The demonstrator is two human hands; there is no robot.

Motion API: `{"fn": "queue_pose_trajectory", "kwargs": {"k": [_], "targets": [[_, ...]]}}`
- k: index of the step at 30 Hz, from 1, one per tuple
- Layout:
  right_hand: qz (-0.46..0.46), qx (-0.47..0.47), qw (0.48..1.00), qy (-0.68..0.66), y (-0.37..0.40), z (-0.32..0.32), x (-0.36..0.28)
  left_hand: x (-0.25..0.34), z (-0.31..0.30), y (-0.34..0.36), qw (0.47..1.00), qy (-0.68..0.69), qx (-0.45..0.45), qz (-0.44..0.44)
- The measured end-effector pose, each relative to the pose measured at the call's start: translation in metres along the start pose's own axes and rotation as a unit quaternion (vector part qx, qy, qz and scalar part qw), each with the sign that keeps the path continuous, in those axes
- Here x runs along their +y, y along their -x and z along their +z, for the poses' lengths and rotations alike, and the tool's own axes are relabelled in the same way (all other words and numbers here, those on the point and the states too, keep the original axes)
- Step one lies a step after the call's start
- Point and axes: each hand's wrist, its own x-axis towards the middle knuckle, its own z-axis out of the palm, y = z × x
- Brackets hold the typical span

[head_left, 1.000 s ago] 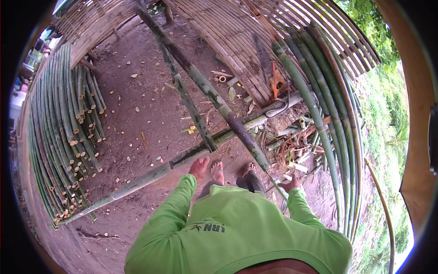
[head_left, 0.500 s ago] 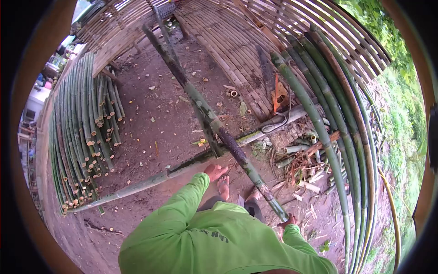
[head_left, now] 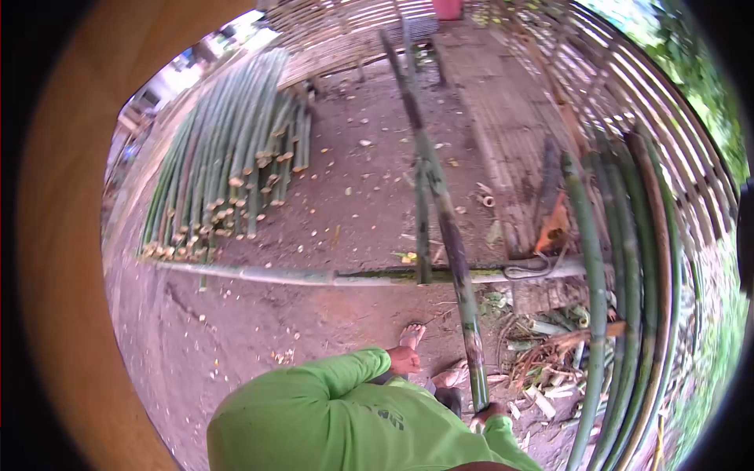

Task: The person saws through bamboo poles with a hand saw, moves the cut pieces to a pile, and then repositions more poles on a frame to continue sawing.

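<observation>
My right hand point(head_left: 492, 414) grips the near end of a long green and dark-mottled bamboo pole point(head_left: 444, 212). This pole slopes away from me, its far end near the top of the view, and crosses over a thick bamboo log point(head_left: 298, 276) lying sideways on the ground. A shorter upright bamboo piece point(head_left: 422, 228) stands at the log, close beside the pole. My left hand point(head_left: 404, 360) is in front of my body, apart from the pole. Its fingers look loosely curled, with nothing visible in them.
A stack of cut bamboo poles point(head_left: 228, 149) lies at the left. Long green poles point(head_left: 628, 259) lean along the right side, beside bamboo offcuts point(head_left: 550, 353). An orange-handled saw point(head_left: 554, 225) rests by a slatted bamboo platform point(head_left: 499, 110). My feet point(head_left: 412, 335) are close to the log.
The view has swung left, so the scene sits further right. The pole looks more upright in view, still in my right hand. My left hand's outstretched fingers have curled in.
</observation>
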Motion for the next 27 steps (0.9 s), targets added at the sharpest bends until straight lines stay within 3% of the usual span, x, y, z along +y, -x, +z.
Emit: {"fn": "queue_pose_trajectory", "kwargs": {"k": [2, 4, 5, 7, 8, 10, 11, 12, 14, 16, 17, 19, 22, 23, 25, 27], "targets": [[0.004, 0.053, 0.999, -0.010, 0.006, -0.056, -0.046, -0.017, 0.011, -0.021, 0.987, 0.161, -0.008, 0.014], [-0.005, 0.137, 0.990, -0.029, 0.023, -0.119, -0.103, -0.019, 0.012, -0.052, 0.998, -0.027, -0.047, 0.023], [-0.013, 0.160, 0.985, -0.065, 0.032, -0.150, -0.129, -0.014, 0.012, -0.063, 0.988, -0.134, -0.024, 0.068], [-0.073, 0.320, 0.916, -0.230, -0.005, -0.159, -0.144, 0.002, 0.012, -0.078, 0.944, -0.293, 0.023, 0.150], [-0.121, 0.361, 0.885, -0.268, 0.001, -0.165, -0.141, 0.012, 0.009, -0.086, 0.952, -0.272, 0.010, 0.140], [-0.217, 0.436, 0.806, -0.337, 0.020, -0.171, -0.138, 0.034, -0.002, -0.098, 0.995, -0.088, -0.040, 0.007], [-0.193, 0.423, 0.827, -0.317, 0.017, -0.155, -0.118, 0.041, -0.003, -0.105, 0.997, -0.057, -0.048, -0.024], [-0.169, 0.408, 0.847, -0.297, 0.014, -0.130, -0.086, 0.045, -0.002, -0.113, 0.995, -0.087, -0.043, 0.001], [-0.071, 0.265, 0.938, -0.210, 0.039, -0.092, -0.023, 0.038, 0.002, -0.125, 0.971, -0.207, 0.000, 0.121], [0.004, 0.164, 0.980, -0.115, 0.026, -0.007, 0.058, 0.029, 0.010, -0.141, 0.881, -0.407, 0.050, 0.237], [0.038, 0.103, 0.982, -0.153, 0.023, 0.034, 0.093, 0.023, 0.013, -0.148, 0.788, -0.540, 0.078, 0.287], [0.039, -0.008, 0.991, -0.131, 0.027, 0.084, 0.133, 0.011, 0.024, -0.167, 0.716, -0.600, 0.144, 0.325], [0.120, 0.034, 0.979, -0.162, 0.026, 0.110, 0.144, 0.006, 0.046, -0.197, 0.800, -0.485, 0.214, 0.279], [0.119, 0.021, 0.980, -0.159, 0.023, 0.112, 0.148, 0.009, 0.050, -0.208, 0.807, -0.494, 0.208, 0.249], [0.123, -0.006, 0.980, -0.155, 0.038, 0.085, 0.137, -0.001, 0.057, -0.216, 0.881, -0.390, 0.214, 0.164], [0.133, 0.013, 0.980, -0.145, 0.034, 0.096, 0.141, 0.016, 0.053, -0.217, 0.965, -0.135, 0.221, 0.036]]}}
